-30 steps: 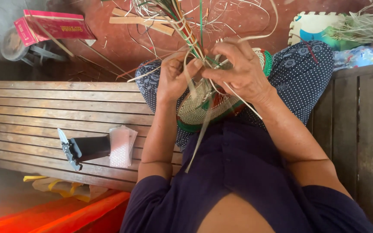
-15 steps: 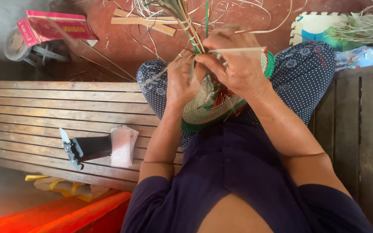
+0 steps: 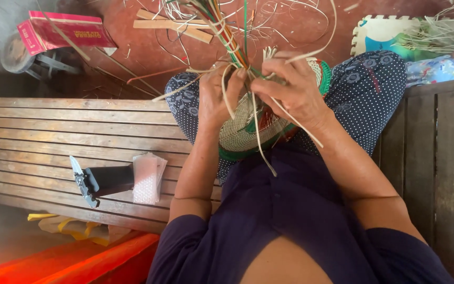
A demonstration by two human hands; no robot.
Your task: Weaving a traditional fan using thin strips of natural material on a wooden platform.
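Note:
A half-woven basket (image 3: 248, 134) of pale, green and red strips rests in my lap between my knees in dark dotted trousers. Loose strips (image 3: 222, 26) stand up from its rim in a bundle. My left hand (image 3: 214, 97) grips the basket's left rim and holds a pale strip against it. My right hand (image 3: 292, 89) pinches pale strips at the rim's right side, fingers closed on them. Both hands nearly touch above the basket.
A slatted wooden bench (image 3: 53, 137) lies to my left with a folding knife (image 3: 82, 181), a dark block (image 3: 110, 179) and a clear plastic packet (image 3: 148, 179). A red box (image 3: 69, 30) sits on a stool. Wood offcuts (image 3: 172, 23) lie on the red floor. More strips (image 3: 437, 31) lie at top right.
Both hands have shifted slightly along the basket rim and worked the pale strips; the upright bundle has swayed. The bench items have not moved.

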